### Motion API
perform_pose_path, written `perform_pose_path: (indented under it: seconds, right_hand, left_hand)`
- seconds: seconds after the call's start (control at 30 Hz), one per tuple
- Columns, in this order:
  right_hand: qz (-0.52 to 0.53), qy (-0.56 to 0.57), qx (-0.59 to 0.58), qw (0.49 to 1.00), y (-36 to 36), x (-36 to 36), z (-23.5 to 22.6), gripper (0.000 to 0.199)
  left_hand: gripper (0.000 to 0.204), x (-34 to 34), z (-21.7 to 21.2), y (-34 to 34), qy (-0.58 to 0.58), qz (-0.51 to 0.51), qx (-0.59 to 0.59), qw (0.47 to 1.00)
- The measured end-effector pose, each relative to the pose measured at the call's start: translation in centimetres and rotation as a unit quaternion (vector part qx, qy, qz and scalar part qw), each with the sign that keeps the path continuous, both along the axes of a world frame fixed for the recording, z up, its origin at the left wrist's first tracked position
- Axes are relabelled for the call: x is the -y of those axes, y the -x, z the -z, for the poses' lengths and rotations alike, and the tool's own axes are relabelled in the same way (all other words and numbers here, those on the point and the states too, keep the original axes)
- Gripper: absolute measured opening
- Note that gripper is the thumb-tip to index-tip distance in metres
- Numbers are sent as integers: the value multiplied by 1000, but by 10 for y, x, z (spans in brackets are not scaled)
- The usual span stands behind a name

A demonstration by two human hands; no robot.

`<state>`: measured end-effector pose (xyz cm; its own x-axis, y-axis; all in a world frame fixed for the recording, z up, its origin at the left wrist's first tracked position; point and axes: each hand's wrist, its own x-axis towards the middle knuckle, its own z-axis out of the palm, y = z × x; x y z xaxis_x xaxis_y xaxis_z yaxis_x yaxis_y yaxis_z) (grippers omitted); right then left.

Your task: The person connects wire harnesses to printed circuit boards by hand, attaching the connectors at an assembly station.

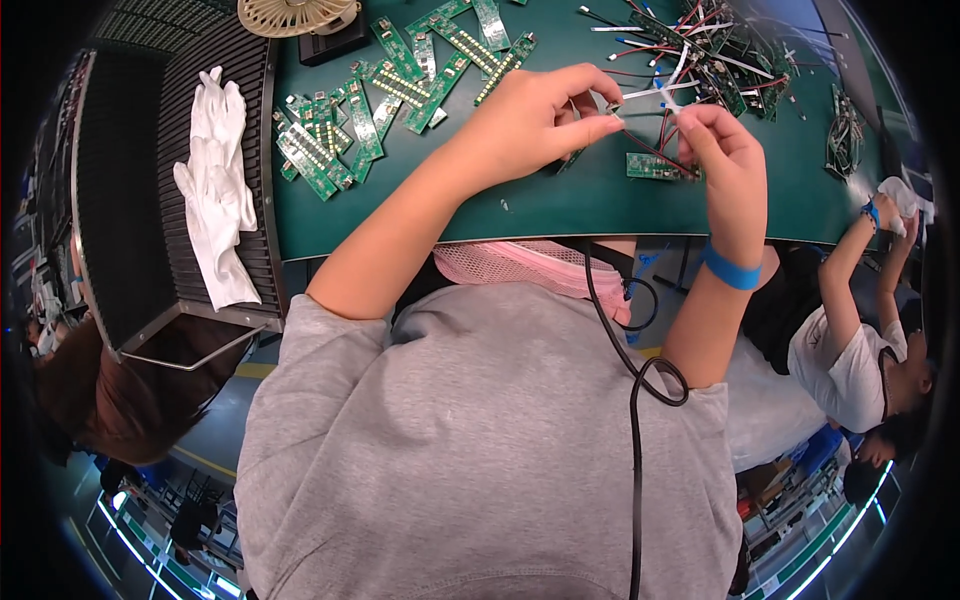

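My left hand (560, 112) is closed in a pinch over the green mat. It holds a small green circuit board (571, 160), mostly hidden behind the fingers, with a pale connector near the thumb tip. My right hand (722, 150) wears a blue wristband and pinches a white flat ribbon cable (667, 97) with a blue end. The cable's tip is close to my left fingertips; whether they touch I cannot tell. Below, between the hands, another green circuit board (655, 166) with red and black wires lies on the mat, partly behind my right fingers.
Loose green circuit boards (365, 120) are spread at the left, and a tangled pile of wired boards (725, 65) lies at the far right. A small fan (298, 15) stands at the back left. White gloves (215, 190) rest on a ridged black rack. Another person (850, 320) sits at the right.
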<state>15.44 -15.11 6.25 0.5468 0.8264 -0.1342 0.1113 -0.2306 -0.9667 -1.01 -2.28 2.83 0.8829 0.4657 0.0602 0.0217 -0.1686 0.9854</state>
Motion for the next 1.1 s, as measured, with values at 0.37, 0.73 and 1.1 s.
perform_pose_path:
  seconds: [0.37, 0.73, 1.1]
  right_hand:
    - [-77, -8, -76, 994, 45, 6, -1, 9]
    - [-22, -38, -168, 985, 59, 0, 3, 11]
    - [-22, -58, -170, 983, 59, 0, 5, 10]
  left_hand:
    - [18, -7, 0, 2, 242, -31, 77, 967]
    - [15, -7, 10, -1, 358, -18, 139, 923]
    - [13, -6, 8, -1, 387, -13, 147, 910]
